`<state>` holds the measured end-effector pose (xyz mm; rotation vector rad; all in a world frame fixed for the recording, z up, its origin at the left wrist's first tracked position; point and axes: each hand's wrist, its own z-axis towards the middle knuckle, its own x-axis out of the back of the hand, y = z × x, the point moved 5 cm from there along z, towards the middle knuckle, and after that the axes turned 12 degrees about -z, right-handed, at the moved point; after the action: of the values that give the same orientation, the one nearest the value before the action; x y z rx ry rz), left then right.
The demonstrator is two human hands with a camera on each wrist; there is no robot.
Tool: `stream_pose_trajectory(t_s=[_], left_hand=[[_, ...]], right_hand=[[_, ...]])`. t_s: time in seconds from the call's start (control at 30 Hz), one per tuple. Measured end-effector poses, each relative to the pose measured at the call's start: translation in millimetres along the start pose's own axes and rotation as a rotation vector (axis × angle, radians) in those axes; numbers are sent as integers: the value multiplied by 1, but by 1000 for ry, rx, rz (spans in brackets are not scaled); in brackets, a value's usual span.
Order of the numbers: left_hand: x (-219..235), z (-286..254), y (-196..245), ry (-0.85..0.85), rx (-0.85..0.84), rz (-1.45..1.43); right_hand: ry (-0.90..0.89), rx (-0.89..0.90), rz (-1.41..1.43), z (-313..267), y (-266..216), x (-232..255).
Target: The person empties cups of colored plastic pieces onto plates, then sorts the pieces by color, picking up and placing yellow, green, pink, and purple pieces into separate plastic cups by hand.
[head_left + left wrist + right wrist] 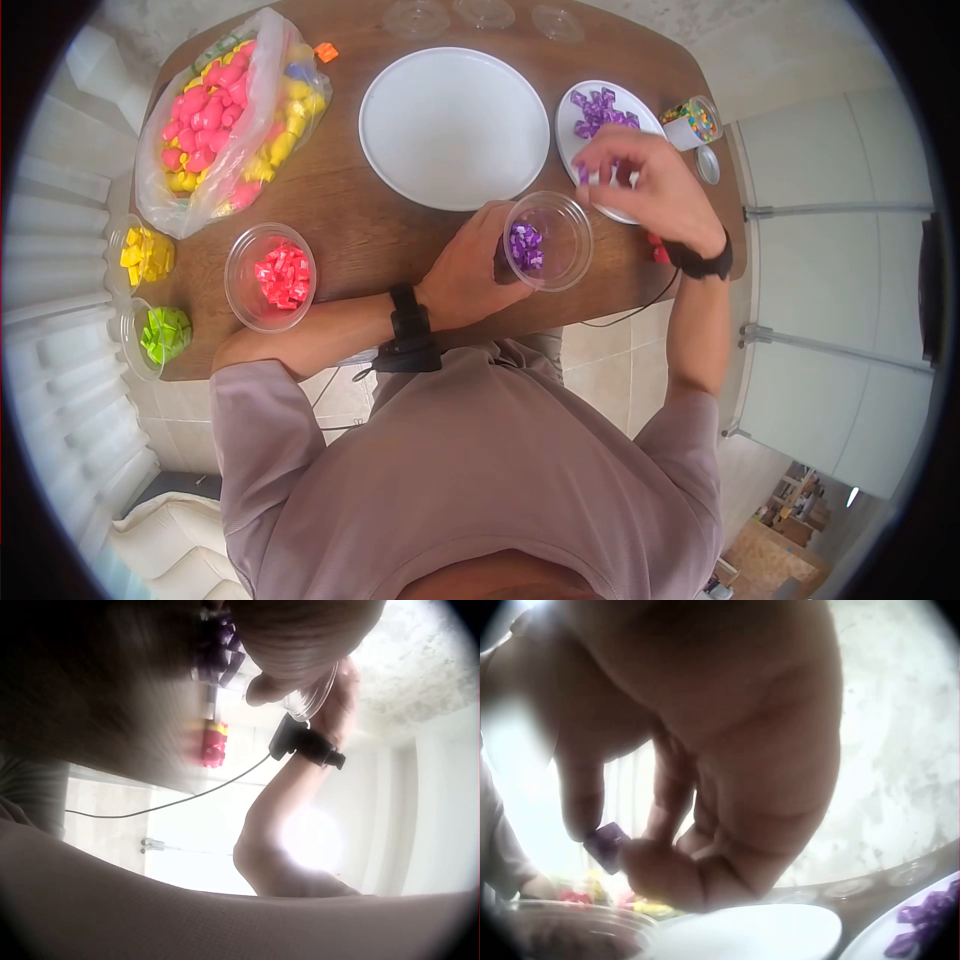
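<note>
My left hand point(465, 265) grips a clear plastic tub point(570, 250) from its left side, near the table's front edge. Several purple wrapped candies point(526, 247) lie inside it. Above and right of the tub, my right hand point(655, 180) pinches a purple wrapped candy point(606, 847) between thumb and fingertip. More purple candies point(603, 108) are heaped on the far part of a small white plate point(568, 135), which the right hand partly covers. In the left wrist view the left hand point(307, 637) hides most of the tub.
A large white plate point(453, 130) occupies the table's middle. Clear tubs of red point(282, 275), yellow point(147, 257) and green point(165, 335) pieces stand at left, below a plastic bag point(245, 120) of pink and yellow items. A jar point(692, 122) of colourful bits is at far right.
</note>
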<state>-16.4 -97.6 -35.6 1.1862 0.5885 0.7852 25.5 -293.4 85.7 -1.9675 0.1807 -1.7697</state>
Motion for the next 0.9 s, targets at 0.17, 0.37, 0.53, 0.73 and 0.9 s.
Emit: stream_pose_trajectory(t_s=[0.17,0.37,0.53,0.73,0.9], left_hand=[[0,0,0,-11,0,-3],[1,1,-1,-6,-26,27],[0,1,1,-27,36,-36],[0,0,-3,-30,8,-26],[0,1,-2,-25,32,-25]], right_hand=[[-180,36,176,-3,-12,-7],[34,-76,-345,40,68,-23],[49,-142,-620,49,85,-44],[100,-104,-551,36,65,-30],[-83,-37,26,-7,-16,3]])
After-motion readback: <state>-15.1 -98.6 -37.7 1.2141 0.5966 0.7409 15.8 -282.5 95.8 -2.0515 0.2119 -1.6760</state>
